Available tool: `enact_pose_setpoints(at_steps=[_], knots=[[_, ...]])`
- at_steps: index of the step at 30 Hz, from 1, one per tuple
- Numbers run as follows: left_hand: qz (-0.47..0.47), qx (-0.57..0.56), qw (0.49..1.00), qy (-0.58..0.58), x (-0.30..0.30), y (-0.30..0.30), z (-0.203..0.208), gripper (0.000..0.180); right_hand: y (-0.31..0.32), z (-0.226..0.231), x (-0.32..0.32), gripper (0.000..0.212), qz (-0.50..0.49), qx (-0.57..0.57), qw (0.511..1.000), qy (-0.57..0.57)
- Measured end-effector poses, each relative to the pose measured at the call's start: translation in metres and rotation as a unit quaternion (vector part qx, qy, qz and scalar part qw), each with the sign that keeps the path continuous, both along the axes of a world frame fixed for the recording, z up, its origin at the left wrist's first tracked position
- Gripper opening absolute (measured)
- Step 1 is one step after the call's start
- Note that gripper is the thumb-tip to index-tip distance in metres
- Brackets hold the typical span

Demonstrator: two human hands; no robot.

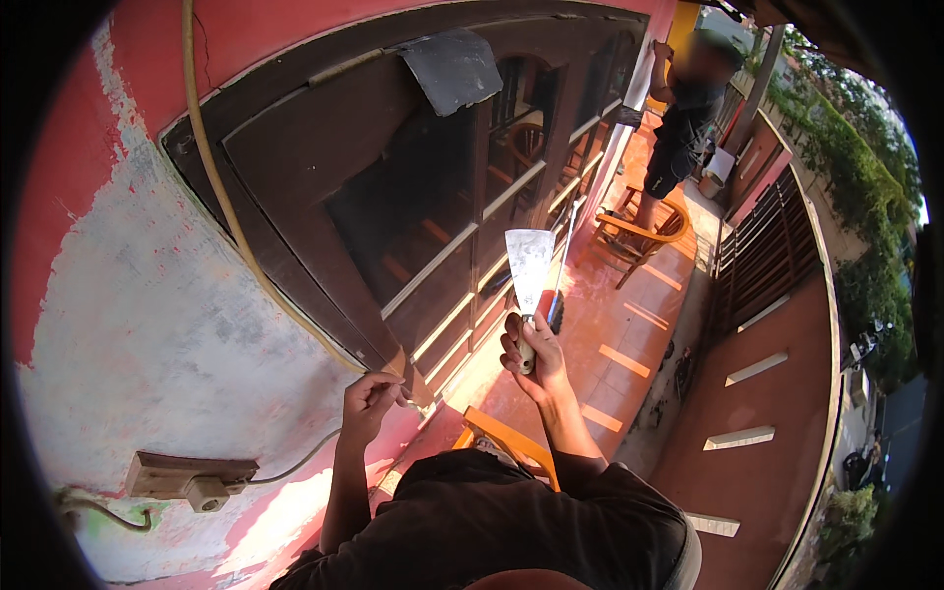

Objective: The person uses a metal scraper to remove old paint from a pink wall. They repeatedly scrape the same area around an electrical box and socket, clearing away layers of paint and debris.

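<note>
My right hand (539, 366) is wrapped round the handle of a putty knife (530, 267), its wide metal blade pointing up and away from the wall. Close to the lower corner of the dark brown window frame (285, 211) is my left hand (370, 401). Its fingers are bent and pinched together; whatever lies between them is too small to make out. A tan cable (218, 177) runs down the wall and ends by that hand. On the wall (187, 324), red paint surrounds a large bare, whitish-grey patch left of the frame.
A wooden board with a socket (192, 479) is fixed low on the wall. Below me stands an orange wooden chair (511, 442). Farther along the tiled porch, another person (678, 128) stands on a wooden chair (644, 236). A dark sheet (450, 71) hangs over the window top.
</note>
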State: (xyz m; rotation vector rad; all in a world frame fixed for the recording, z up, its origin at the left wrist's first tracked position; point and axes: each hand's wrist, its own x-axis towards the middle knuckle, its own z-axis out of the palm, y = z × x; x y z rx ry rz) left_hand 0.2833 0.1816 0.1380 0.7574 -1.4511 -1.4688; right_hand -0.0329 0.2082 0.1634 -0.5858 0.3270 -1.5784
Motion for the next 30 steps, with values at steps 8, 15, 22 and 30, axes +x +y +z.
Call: enact_pose_setpoints(at_steps=[8,15,22,30], knots=[[-0.063,0.014,0.998,0.028,0.022,0.004,0.024,0.014,0.009,0.038,0.046,0.042,0.034,-0.092,0.980,0.174],[-0.045,-0.009,0.999,0.017,0.076,0.027,0.045,0.012,0.017,0.081,0.077,0.044,0.048,-0.160,0.925,0.341],[-0.002,-0.083,0.996,0.016,0.147,0.061,0.062,0.012,0.014,0.154,0.092,0.056,0.019,-0.232,0.865,0.445],[0.050,-0.203,0.971,-0.115,0.208,0.109,0.126,0.014,0.014,0.216,0.169,0.076,-0.025,-0.319,0.780,0.538]])
